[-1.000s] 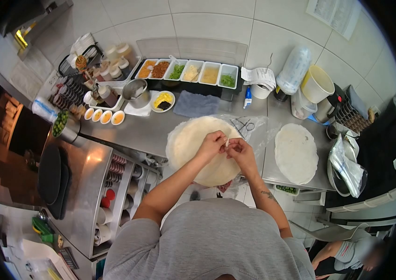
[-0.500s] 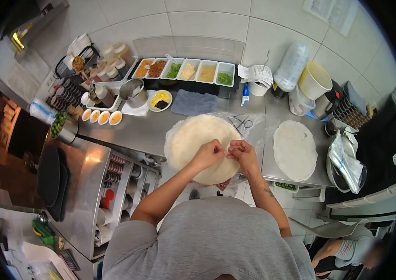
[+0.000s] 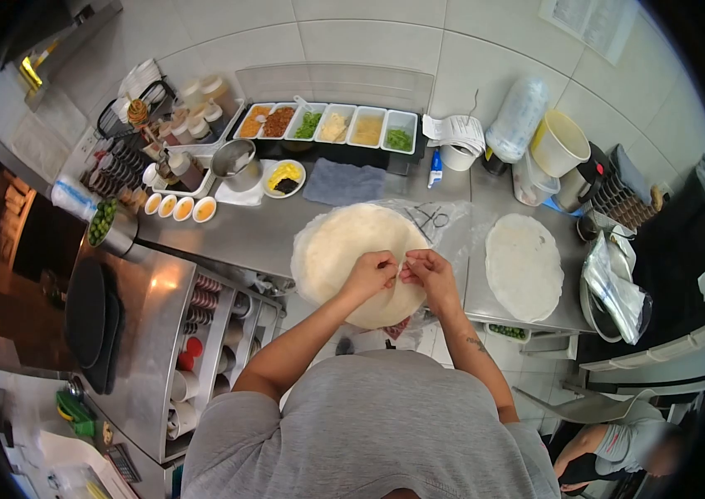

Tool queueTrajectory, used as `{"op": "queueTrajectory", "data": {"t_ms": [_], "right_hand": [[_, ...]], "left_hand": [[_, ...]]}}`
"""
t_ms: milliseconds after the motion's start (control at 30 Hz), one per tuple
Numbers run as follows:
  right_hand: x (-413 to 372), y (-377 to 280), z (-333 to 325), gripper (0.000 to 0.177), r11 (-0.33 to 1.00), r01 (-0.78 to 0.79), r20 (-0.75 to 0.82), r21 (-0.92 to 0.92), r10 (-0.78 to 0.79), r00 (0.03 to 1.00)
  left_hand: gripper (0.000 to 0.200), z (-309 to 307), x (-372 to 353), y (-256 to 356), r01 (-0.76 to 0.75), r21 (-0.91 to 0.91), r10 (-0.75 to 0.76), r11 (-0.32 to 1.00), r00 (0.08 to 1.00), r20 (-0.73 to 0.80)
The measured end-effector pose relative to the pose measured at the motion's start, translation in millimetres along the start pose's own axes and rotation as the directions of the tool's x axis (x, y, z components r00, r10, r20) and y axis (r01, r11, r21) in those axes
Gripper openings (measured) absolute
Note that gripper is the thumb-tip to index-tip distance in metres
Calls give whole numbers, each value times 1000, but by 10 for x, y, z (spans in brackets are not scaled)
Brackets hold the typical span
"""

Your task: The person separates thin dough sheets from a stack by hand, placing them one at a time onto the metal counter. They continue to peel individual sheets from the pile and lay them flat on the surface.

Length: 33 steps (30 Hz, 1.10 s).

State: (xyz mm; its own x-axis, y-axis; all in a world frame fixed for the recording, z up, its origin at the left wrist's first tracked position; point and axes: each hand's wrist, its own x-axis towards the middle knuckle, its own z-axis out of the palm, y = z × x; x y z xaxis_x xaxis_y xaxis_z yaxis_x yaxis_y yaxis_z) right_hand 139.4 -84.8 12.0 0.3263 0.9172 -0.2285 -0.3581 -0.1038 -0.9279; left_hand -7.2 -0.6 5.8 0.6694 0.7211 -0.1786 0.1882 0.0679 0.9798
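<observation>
A stack of thin, pale flatbread rounds [image 3: 336, 249] lies on clear plastic at the counter's front edge. Over its right half, my left hand [image 3: 372, 276] is closed in a pinch, thumb and fingertips together. Close beside it, my right hand [image 3: 431, 278] pinches too, its fingertips almost meeting the left ones. Both hands are at the surface of the top round; what is between the fingertips is too small to make out. Scissors [image 3: 429, 219] lie on the plastic just behind. To the right, another flatbread round [image 3: 524, 268] lies flat on the steel counter.
White tubs of toppings [image 3: 336, 126] line the back, with a grey cloth [image 3: 344, 183] before them. Leftward are a plate of yellow and black food [image 3: 283, 179], a metal pot [image 3: 237, 165] and small orange-filled cups [image 3: 184, 208]. Another person [image 3: 618, 441] is at lower right.
My hands stay over the same part of the flatbread, their fingertips shifting slightly. The person at lower right has moved a little.
</observation>
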Motion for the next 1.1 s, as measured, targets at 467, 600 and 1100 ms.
{"op": "queueTrajectory", "data": {"t_ms": [467, 600, 1100], "right_hand": [[-6, -56, 60, 16, 1000, 2, -3, -29, -2, 1000], [-7, -50, 23, 12, 992, 18, 35, -124, -14, 999], [121, -265, 68, 14, 995, 65, 43, -73, -62, 997]], "left_hand": [[7, -15, 16, 8, 4, -188, -8, 982, 1000, -19], [7, 11, 14, -36, -27, -156, 24, 987, 999, -25], [11, 39, 136, 259, -268, 254, 303, 929, 947, -107]]}}
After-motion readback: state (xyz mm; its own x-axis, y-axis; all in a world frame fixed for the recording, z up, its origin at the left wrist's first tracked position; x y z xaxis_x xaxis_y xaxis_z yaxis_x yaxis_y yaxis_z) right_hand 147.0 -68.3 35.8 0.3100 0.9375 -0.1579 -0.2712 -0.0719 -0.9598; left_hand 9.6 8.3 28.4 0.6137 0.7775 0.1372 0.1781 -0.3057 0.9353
